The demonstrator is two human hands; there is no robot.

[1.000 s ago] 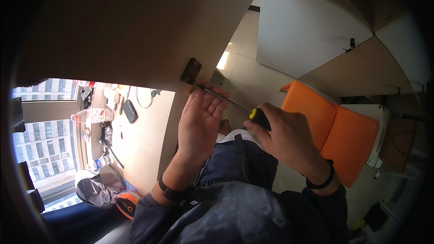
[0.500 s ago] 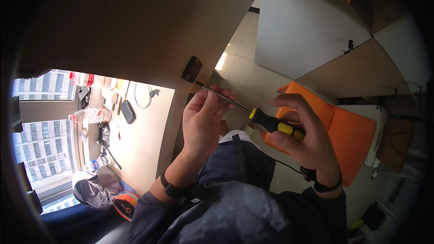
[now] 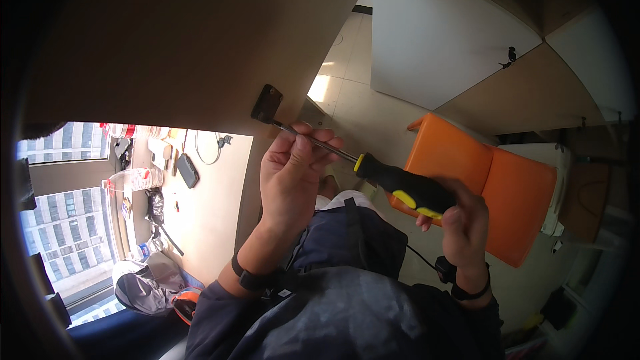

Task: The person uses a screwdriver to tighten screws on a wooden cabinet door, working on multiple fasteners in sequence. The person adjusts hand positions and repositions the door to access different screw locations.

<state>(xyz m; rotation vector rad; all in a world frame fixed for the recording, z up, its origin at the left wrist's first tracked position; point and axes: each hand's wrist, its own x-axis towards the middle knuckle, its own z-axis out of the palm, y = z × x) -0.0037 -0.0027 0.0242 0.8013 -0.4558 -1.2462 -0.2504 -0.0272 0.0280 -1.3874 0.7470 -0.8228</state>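
Observation:
A screwdriver (image 3: 407,185) with a black and yellow handle slants across the middle of the view. My left hand (image 3: 293,170) pinches its metal shaft near the tip. Around the butt end of the handle, the fingers of my right hand (image 3: 463,227) are closed. The screwdriver's tip meets the lower edge of a small black fitting (image 3: 267,103), which is fixed on a brown panel (image 3: 180,47) near its edge. Whether a screw sits at the tip is too small to tell.
An orange chair (image 3: 483,183) stands to the right, before a white panel (image 3: 447,40). On the left, a pale tabletop (image 3: 213,207) by the window carries a plastic bottle (image 3: 137,180), a dark case (image 3: 188,171) and a cable (image 3: 208,150). A grey bag (image 3: 150,283) lies at lower left.
My right hand has shifted from loosely spread fingers around the handle to a grip at its butt end. The handle has turned, and the tip has come up against the black fitting.

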